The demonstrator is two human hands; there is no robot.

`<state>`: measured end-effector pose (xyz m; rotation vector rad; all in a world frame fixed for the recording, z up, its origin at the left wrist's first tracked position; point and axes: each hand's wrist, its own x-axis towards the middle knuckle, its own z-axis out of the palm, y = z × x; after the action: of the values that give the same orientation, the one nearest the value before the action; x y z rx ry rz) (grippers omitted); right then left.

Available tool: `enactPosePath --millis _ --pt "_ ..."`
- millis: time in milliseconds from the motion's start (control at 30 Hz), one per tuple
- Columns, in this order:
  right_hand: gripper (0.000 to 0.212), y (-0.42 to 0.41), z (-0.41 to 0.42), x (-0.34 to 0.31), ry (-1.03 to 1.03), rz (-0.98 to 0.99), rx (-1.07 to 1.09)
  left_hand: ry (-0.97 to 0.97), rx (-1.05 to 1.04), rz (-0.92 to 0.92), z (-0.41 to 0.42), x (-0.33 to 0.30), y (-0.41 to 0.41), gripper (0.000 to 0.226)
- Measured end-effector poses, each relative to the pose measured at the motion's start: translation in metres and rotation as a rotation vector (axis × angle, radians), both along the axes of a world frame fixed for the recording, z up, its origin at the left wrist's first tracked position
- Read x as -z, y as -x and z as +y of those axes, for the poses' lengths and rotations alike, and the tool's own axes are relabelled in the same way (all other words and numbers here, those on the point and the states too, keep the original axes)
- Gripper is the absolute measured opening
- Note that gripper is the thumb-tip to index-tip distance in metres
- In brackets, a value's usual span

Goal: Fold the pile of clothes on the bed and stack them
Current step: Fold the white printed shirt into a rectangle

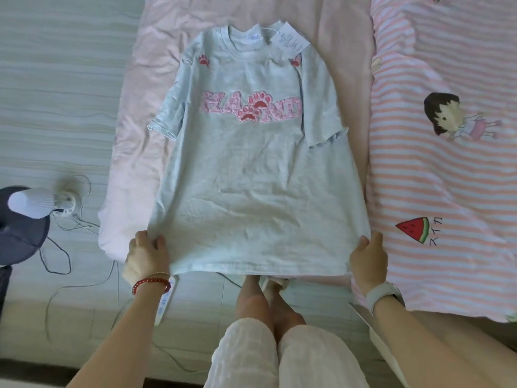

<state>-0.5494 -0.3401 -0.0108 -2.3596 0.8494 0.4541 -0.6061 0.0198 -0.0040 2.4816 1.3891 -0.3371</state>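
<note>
**Obs:** Bedroom, head view. Pale pink bed sheet (330, 37) covers the middle of the bed; pink-and-white striped cartoon-print quilt (447, 177) lies along the right side. Light grey short-sleeved cotton T-shirt with pink lettering and red paw prints (251, 169) lies face up and flat on the sheet, collar far, hem near.

**Q:** Hands?

**Obs:** Left hand (147, 257) grips the near left hem corner, fingers curled under the cloth and thumb on top. Right hand (368, 260) holds the near right corner, thumb on top; its fingers are hidden beneath, so their curl cannot be told. White paper hang tag (291, 40) lies by the collar.

**Q:** Axis, and room?

**Obs:** Long axis runs straight away from the person; both hands sit equally near, at the hem's two ends. Judgement: a lengthwise fold inward suits. Right sleeve lies just beside the quilt's edge, little margin. Left has open sheet, then the bed's edge; white desk fan (36, 200) and cables on the floor, well apart.
</note>
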Motion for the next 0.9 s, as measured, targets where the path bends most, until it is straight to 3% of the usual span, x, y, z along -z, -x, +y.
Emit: enactPosePath --millis 67,133,233,367,500,600,667,767,833,900 --pt "0.032 0.019 -0.007 0.013 0.035 0.156 -0.066 0.056 0.013 0.240 0.004 0.010 0.006 0.047" --pt "0.045 0.030 -0.007 0.016 0.076 0.171 -0.135 0.094 0.061 0.373 -0.001 0.017 0.006 0.063" --pt "0.049 0.036 -0.002 0.021 0.248 0.039 -0.403 0.093 0.354 0.316 -0.024 0.030 0.001 0.070" --pt "0.063 0.017 0.022 0.034 0.302 -0.099 -0.871 0.162 0.767 0.243 -0.067 0.046 -0.021 0.071" --pt "0.065 -0.016 0.049 0.046 0.261 0.143 -1.051 0.259 0.960 0.337 -0.093 0.066 -0.049 0.073" --pt "0.055 -0.031 0.058 0.051 0.184 0.385 -1.065 0.390 0.980 0.454 -0.098 0.069 -0.062 0.067" --pt "0.044 -0.046 0.061 0.045 0.082 0.412 -0.985 0.377 0.964 0.419 -0.093 0.062 -0.073 0.055" --pt "0.034 -0.087 0.061 0.031 0.027 0.111 -0.608 0.308 0.943 0.261 -0.078 0.052 -0.107 0.039" --pt "0.040 -0.131 0.059 0.025 0.070 -0.114 -0.397 0.276 0.893 0.082 -0.071 0.051 -0.141 0.038" --pt "0.052 -0.177 0.056 0.025 0.109 -0.200 -0.278 0.275 0.865 -0.078 -0.068 0.053 -0.180 0.037"
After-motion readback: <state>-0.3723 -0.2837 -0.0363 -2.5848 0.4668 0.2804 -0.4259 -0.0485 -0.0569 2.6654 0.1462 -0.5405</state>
